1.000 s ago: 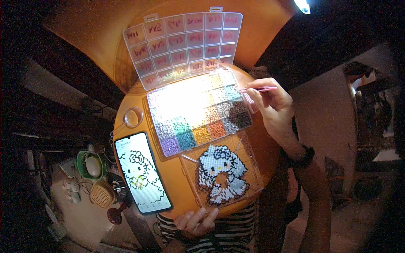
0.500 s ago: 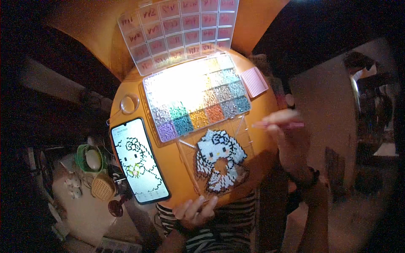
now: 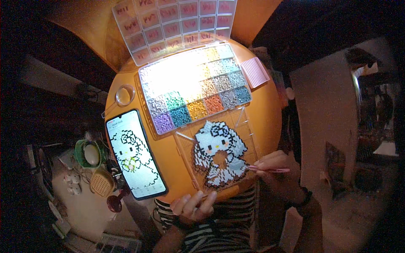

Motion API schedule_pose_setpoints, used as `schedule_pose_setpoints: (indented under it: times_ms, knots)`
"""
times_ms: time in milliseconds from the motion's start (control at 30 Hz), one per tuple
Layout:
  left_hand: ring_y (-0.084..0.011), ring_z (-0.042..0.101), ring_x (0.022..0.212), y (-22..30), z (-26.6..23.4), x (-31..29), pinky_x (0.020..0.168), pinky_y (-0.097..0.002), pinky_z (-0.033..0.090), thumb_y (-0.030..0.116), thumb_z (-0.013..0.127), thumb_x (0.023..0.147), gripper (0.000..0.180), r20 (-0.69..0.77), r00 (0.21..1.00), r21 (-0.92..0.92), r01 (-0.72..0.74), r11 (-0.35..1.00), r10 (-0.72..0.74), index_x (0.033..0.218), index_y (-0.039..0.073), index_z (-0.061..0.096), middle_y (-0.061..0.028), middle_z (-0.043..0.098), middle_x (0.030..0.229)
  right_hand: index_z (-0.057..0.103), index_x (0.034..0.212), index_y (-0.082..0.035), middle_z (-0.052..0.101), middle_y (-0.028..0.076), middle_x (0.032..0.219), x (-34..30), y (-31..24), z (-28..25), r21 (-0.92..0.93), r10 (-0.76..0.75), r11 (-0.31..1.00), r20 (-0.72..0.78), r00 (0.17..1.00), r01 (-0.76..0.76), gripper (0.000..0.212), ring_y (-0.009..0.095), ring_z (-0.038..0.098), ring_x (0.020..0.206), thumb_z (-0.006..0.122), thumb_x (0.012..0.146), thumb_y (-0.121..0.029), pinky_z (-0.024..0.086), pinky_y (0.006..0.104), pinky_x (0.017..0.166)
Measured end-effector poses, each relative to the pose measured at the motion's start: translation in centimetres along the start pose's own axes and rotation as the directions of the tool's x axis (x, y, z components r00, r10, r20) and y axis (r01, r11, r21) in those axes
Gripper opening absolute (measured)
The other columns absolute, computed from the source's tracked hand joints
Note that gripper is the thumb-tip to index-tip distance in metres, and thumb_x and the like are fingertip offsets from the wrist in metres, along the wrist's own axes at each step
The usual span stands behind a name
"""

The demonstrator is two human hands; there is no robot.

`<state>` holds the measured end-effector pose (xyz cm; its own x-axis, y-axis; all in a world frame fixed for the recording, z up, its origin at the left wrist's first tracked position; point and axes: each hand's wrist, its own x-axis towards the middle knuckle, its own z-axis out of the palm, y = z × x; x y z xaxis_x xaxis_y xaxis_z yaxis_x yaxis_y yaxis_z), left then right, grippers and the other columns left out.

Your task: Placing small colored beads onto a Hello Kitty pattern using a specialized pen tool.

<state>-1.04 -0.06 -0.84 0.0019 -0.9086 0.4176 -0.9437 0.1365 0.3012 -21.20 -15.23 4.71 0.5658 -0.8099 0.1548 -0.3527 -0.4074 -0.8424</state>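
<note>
My right hand [image 3: 272, 162] is closed around slim pink tweezers [image 3: 280, 170]. Their tip is at the right side of the bead picture [image 3: 217, 141], a white long-eared character with black outlines. It sits on a clear pegboard [image 3: 185, 158], and a round gap in its middle shows the orange table. At the board's near left edge is my left hand [image 3: 194, 206], fingers spread and resting there with nothing seen in them. A phone [image 3: 133, 154] lies left of the board and displays a matching pattern. Any bead at the tweezer tip is too small to make out.
Beyond the board stands a divided box [image 3: 194, 109] of coloured beads, glare washing out part of it. Its clear lid [image 3: 171, 27] is raised behind. A small round scoop [image 3: 125, 96] lies left, a pink striped pad [image 3: 255, 72] right, on the round orange table [image 3: 270, 122].
My right hand has brought the tweezers down and toward me, from beside the bead box to the picture's right side. My left hand stays at the board's near edge. The view has shifted slightly.
</note>
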Motion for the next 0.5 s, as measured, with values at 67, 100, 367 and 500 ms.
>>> schedule_pose_setpoints:
  times_ms: [67,100,367,500]
  knots:
    - [-0.0138,0.037,0.099,0.09,0.04,0.14,0.083,-0.0262,0.035,0.030,0.047,0.084,0.023,-0.016,1.000,0.020,-0.012,1.000,0.013,0.101,0.037,0.061,0.0093,0.047,0.102,0.056,0.090,-0.006,0.061,0.008,0.085,-0.43,-0.06,0.17,0.031,0.080,0.996,0.000,0.997,-0.080,0.013,0.020,0.059,0.079,0.064,0.079,-0.004,0.048,0.0306,0.069]
    - [-0.0138,0.036,0.100,0.06,0.02,-0.01,0.084,-0.0262,0.035,0.031,0.046,0.085,0.023,-0.002,1.000,0.013,-0.002,1.000,0.002,0.101,0.037,0.061,0.0092,0.047,0.102,0.056,0.090,-0.006,0.061,0.008,0.085,-0.32,-0.12,0.29,0.033,0.080,0.996,0.000,0.997,-0.080,0.013,0.020,0.059,0.079,0.064,0.079,-0.004,0.048,0.0306,0.069]
    - [-0.0142,0.035,0.100,-0.35,-0.08,0.02,0.084,-0.0259,0.035,0.037,0.044,0.086,0.024,0.030,0.999,0.010,-0.036,0.999,0.035,0.104,0.037,0.061,0.0082,0.046,0.105,0.056,0.090,-0.007,0.063,0.008,0.086,0.40,-0.30,0.37,-0.061,-0.023,0.998,0.065,0.998,0.027,0.016,0.020,0.061,0.075,0.066,0.077,-0.004,0.049,0.0297,0.066]
    - [-0.0141,0.035,0.101,-0.29,0.01,-0.47,0.084,-0.0257,0.035,0.040,0.044,0.086,0.024,0.038,0.999,0.045,-0.036,0.998,0.034,0.104,0.037,0.061,0.0085,0.046,0.105,0.056,0.090,-0.007,0.063,0.008,0.086,0.57,-0.55,0.38,-0.115,-0.044,0.992,0.086,0.995,0.054,0.019,0.021,0.061,0.073,0.068,0.076,-0.005,0.049,0.0303,0.064]
